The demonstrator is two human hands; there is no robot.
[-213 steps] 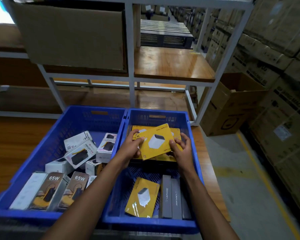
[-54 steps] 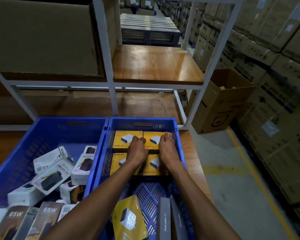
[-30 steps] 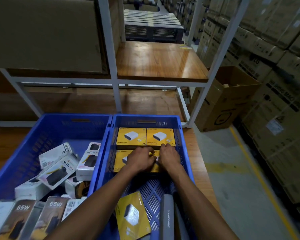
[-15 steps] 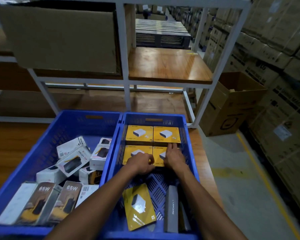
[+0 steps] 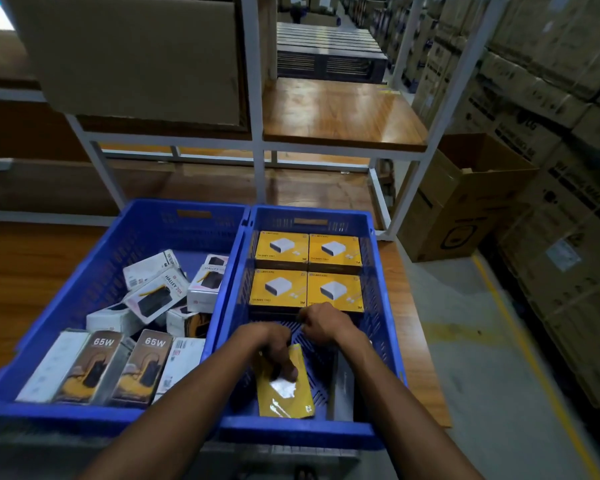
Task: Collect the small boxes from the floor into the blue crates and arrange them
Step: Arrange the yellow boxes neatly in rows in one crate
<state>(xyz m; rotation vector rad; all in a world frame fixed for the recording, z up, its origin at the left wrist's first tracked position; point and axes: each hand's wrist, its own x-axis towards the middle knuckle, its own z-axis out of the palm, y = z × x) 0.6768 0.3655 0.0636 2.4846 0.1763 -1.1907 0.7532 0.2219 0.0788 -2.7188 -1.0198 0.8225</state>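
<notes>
Two blue crates stand side by side on a wooden shelf. The right crate [image 5: 383,306] holds several yellow boxes [image 5: 307,271] laid flat in a neat block at its far end. A loose yellow box [image 5: 286,393] lies near its front, with my left hand [image 5: 274,348] closing its fingers on the box's upper edge. My right hand [image 5: 324,323] hovers just in front of the yellow block, fingers curled, holding nothing. Grey slim boxes [image 5: 342,386] lie beside the loose one, partly hidden by my right forearm. The left crate [image 5: 94,271] holds a jumble of white and brown boxes [image 5: 153,292].
White metal racking [image 5: 257,133] with wooden shelves rises behind the crates. A large cardboard carton [image 5: 132,53] sits on the upper left shelf. An open carton [image 5: 461,199] stands on the floor at right, before stacked cartons along a yellow floor line.
Both hands have drawn back from the block of yellow boxes toward the crate's front. My left hand has dropped onto the loose yellow box.
</notes>
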